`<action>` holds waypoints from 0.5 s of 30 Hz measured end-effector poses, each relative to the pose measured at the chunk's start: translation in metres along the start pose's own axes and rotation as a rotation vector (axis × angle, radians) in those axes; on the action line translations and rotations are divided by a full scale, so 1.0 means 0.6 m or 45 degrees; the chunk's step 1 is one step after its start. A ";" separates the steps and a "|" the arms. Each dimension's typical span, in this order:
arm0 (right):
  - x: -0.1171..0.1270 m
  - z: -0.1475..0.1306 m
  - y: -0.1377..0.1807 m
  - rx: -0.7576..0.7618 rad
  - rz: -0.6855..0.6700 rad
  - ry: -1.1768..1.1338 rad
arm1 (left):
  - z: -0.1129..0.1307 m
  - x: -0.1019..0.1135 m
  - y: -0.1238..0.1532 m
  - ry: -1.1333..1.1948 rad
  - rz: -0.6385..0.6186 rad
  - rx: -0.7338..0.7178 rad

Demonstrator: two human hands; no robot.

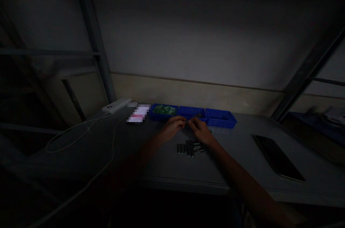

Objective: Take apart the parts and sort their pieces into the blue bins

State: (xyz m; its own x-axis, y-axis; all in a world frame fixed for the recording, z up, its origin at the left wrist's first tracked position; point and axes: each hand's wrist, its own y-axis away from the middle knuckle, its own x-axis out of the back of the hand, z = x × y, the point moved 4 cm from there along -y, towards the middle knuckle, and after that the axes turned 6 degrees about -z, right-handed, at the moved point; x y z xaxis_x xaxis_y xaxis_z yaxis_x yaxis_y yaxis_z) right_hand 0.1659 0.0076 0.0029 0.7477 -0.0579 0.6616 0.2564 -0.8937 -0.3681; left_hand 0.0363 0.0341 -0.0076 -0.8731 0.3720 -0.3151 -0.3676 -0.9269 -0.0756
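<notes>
My left hand (174,127) and my right hand (199,129) face each other above the table, in front of the blue bins. Both have their fingers pinched together, with the fingertips close to one another. Whatever sits between them is too small and dark to name. Just below my right hand lies a group of short metal cylinders (188,148), several of them side by side. Behind my hands, the middle blue bin (188,110) has a few dark metal pieces (198,115) in it. Green packets (165,110) fill the left blue bin (155,117).
A third blue bin (221,123) stands at the right of the row. A dark tablet (279,158) lies on the right of the grey table (161,168). At the left are a lit phone (138,114), a white power bank (116,106) and trailing white cables (113,145). Metal posts (104,66) frame the table.
</notes>
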 end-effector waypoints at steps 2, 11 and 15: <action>-0.004 0.001 -0.001 -0.004 -0.072 0.034 | 0.001 -0.001 0.001 -0.021 -0.004 -0.003; -0.006 -0.002 0.002 0.157 -0.045 0.031 | 0.002 -0.002 -0.002 -0.030 -0.037 0.003; -0.007 0.002 0.001 0.222 -0.053 0.004 | 0.003 -0.003 0.001 -0.006 -0.053 0.006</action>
State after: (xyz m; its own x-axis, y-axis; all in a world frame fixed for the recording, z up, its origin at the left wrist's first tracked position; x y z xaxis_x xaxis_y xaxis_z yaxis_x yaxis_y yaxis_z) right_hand 0.1638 0.0076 -0.0007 0.7323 -0.0246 0.6806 0.3896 -0.8046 -0.4482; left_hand 0.0374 0.0330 -0.0053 -0.8585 0.4105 -0.3073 -0.4053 -0.9103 -0.0838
